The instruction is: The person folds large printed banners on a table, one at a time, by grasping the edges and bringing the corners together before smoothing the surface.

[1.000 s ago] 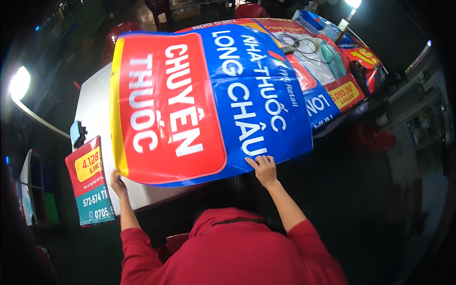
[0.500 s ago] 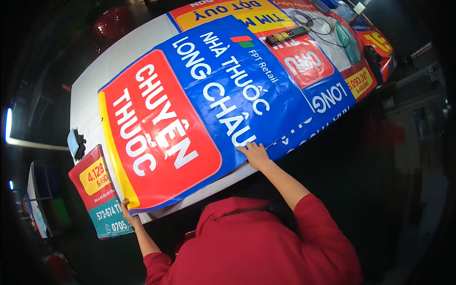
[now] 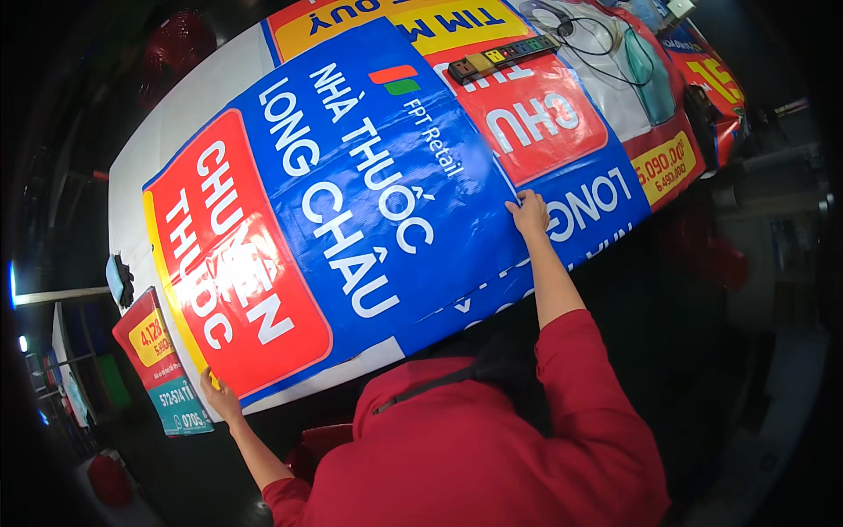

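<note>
While the near left corner of a blue-and-red printed sheet is touched by the left hand, its right edge is touched by the right hand. The fingers of both are slightly bent; whether the edges are pinched cannot be told. The sheet is spread over the tabletop, and part of a second printed sheet is covered by it. On the latter, a power strip is seen; near the left hand, a red-and-teal printed piece is noted.
</note>
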Demonstrator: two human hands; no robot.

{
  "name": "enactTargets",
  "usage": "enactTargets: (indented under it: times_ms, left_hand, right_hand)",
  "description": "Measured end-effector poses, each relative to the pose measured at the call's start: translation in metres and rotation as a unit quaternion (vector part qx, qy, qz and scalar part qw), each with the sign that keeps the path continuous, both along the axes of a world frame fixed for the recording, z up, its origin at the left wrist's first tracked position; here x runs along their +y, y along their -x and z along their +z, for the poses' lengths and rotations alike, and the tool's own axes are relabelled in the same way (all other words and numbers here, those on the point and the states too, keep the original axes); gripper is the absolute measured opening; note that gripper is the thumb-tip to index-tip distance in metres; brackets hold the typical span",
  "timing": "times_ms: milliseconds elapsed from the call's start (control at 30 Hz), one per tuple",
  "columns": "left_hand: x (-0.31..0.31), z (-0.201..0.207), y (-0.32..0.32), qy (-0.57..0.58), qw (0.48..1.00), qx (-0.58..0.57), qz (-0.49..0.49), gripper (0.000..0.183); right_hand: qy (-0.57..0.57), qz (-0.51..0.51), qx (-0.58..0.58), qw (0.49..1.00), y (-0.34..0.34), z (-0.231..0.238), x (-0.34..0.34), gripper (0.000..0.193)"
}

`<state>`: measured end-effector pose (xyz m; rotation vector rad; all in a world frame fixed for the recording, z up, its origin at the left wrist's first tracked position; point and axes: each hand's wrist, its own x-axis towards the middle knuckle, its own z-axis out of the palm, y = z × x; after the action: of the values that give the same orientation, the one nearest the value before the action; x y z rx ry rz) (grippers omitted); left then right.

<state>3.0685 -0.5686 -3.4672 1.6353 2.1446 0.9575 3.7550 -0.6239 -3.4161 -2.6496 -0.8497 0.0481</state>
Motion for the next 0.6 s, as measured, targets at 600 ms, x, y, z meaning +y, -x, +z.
enactTargets:
  times_ms: [600]
  left_hand:
    - [-0.020,-0.015,-0.079,-0.007,0.994,0.039,-0.107,0.023]
  right_hand:
    - [0.029,0.016,0.008,0.999,-0.021,-0.010,0.007,0.030]
